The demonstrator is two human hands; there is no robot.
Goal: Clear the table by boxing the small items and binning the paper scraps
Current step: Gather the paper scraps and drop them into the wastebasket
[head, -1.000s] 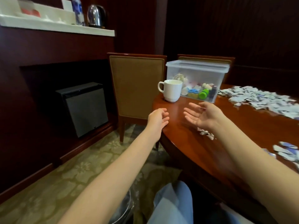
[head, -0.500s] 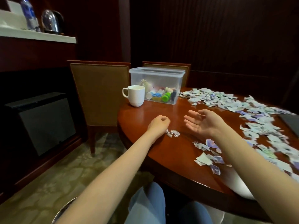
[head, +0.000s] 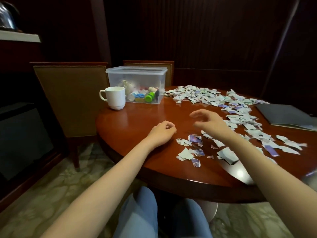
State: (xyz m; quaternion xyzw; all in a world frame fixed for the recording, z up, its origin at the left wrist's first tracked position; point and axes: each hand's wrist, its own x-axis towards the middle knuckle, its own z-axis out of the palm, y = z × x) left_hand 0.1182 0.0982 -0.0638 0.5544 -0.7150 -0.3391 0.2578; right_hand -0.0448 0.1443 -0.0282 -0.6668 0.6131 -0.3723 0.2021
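Although motion smears the right hand (head: 211, 124), its fingers (head: 197, 115) read as loosely bent and spread, hovering over the bench (head: 137, 121) with nothing between them. That forearm hides part of the paper scraps (head: 197, 97), which run from beside the box along the far and right side. A pale glare under the forearm is hard to make out. A dark folder (head: 288, 115) is cut off at the right edge, and a kettle (head: 6, 16) at the top left.

Half a second ago the right palm faced left with straight fingers; now it is turned downward. The left hand (head: 161, 133) sits further onto the bench, and the few scraps seen at its fingertips then no longer show.

Its fingers (head: 169, 125) are curled tight under the palm, resting on the wood; whether they hold a scrap cannot be told. The clear box (head: 137, 79) stands at the far left with small items inside, a white mug (head: 114, 97) just left of it.
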